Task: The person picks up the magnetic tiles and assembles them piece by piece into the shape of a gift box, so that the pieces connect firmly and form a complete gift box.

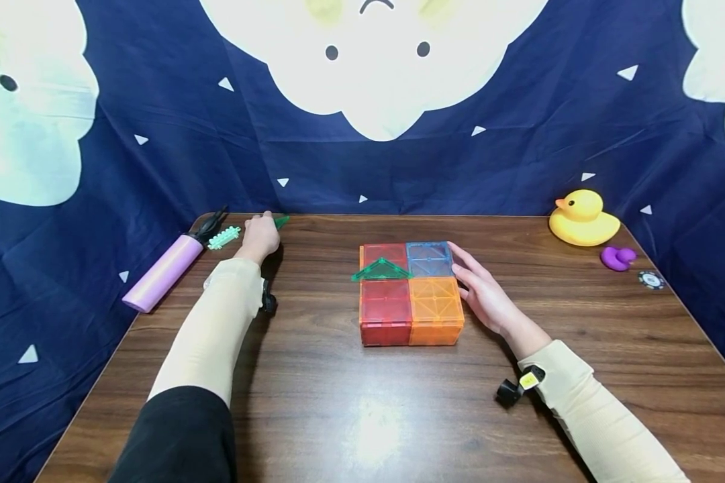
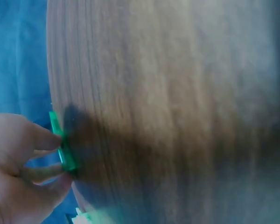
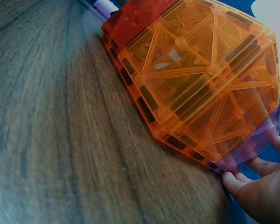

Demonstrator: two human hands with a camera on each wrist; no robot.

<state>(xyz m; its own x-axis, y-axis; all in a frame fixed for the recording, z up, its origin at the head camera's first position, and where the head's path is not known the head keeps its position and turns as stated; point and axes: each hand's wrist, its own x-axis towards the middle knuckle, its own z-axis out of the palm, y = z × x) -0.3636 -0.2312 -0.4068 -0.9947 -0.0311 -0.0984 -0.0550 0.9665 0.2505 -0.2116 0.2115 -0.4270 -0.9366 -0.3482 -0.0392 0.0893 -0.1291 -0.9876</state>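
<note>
At the back left of the table, my left hand (image 1: 261, 236) pinches a green triangular magnetic tile (image 2: 66, 156) between thumb and fingertips, close to the table's edge. A low box of see-through magnetic tiles stands mid-table, with red tiles (image 1: 385, 302) on the left, an orange tile (image 1: 437, 298) at front right and a blue tile (image 1: 429, 260) behind it. On top of the red side is another green triangular tile (image 1: 382, 270). My right hand (image 1: 486, 295) rests its fingers against the box's right side, touching a purple-looking tile (image 3: 249, 148) in the right wrist view.
Left of my left hand lie a mint-green bumpy toy (image 1: 224, 237) and a lilac hand pump (image 1: 166, 275). At the back right are a yellow rubber duck (image 1: 583, 220), a small purple duck (image 1: 616, 259) and a poker chip (image 1: 650, 280). Blue cloth (image 1: 314, 161) hangs behind the table.
</note>
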